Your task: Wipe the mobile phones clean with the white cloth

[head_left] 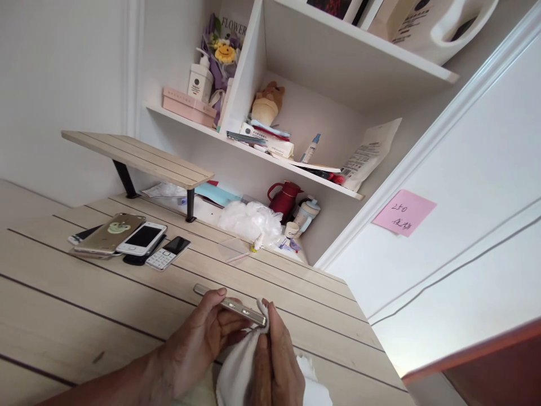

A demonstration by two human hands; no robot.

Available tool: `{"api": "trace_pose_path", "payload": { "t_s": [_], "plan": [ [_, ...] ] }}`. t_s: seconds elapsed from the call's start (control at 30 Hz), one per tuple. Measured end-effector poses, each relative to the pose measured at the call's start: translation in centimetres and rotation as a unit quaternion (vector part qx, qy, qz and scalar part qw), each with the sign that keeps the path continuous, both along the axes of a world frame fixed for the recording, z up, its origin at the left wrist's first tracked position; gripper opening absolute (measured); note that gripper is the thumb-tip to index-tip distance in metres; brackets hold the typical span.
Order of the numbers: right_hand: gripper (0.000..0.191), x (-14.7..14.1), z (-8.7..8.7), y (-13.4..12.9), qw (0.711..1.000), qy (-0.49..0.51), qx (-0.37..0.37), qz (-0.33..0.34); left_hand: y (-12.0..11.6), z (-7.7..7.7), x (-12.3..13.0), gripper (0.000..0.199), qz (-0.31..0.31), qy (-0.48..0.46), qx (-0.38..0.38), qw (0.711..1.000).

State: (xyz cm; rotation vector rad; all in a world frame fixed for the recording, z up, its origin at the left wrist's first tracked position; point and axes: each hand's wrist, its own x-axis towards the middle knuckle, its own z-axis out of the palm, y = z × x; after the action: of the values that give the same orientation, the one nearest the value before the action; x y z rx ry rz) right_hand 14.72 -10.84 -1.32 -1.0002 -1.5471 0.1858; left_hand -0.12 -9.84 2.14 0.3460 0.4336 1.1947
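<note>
A thin phone point(234, 306) is held edge-up above the wooden table, its side buttons showing. My left hand point(198, 338) grips it, thumb on top and fingers underneath. My right hand point(276, 361) pinches a white cloth point(239, 366) folded around the phone's right end. More of the cloth hangs below and to the right of my right hand. The phone's screen face cannot be seen clearly.
Several phones point(107, 234) lie piled at the left on the table point(127, 304), beside a keypad phone point(168, 253). A small wooden stand point(139, 158) rises behind them. Plastic wrap point(249, 223), a red jug point(285, 198) and a bottle point(307, 214) stand under the shelf.
</note>
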Motion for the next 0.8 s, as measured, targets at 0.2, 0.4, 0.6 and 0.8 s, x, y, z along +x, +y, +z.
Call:
{"api": "trace_pose_path", "payload": {
  "t_s": [0.2, 0.4, 0.6, 0.8],
  "plan": [
    [0.044, 0.2, -0.3, 0.6, 0.997, 0.014, -0.075, 0.001, 0.4, -0.4, 0.0, 0.039, 0.003, 0.008, -0.021, 1.0],
    [0.041, -0.1, 0.0, 0.1, 0.999, 0.013, -0.035, -0.004, 0.3, -0.9, 0.0, 0.032, 0.029, 0.018, -0.023, 0.999],
    [0.041, 0.4, -0.6, 0.8, 0.994, 0.041, -0.096, 0.026, 0.3, -0.3, -0.1, 0.039, 0.001, 0.012, -0.019, 1.0],
    [0.037, 0.1, 0.0, 0.0, 0.999, 0.01, -0.036, 0.019, 0.2, 0.1, -0.1, 0.032, 0.022, 0.001, -0.032, 0.999]
  ]
}}
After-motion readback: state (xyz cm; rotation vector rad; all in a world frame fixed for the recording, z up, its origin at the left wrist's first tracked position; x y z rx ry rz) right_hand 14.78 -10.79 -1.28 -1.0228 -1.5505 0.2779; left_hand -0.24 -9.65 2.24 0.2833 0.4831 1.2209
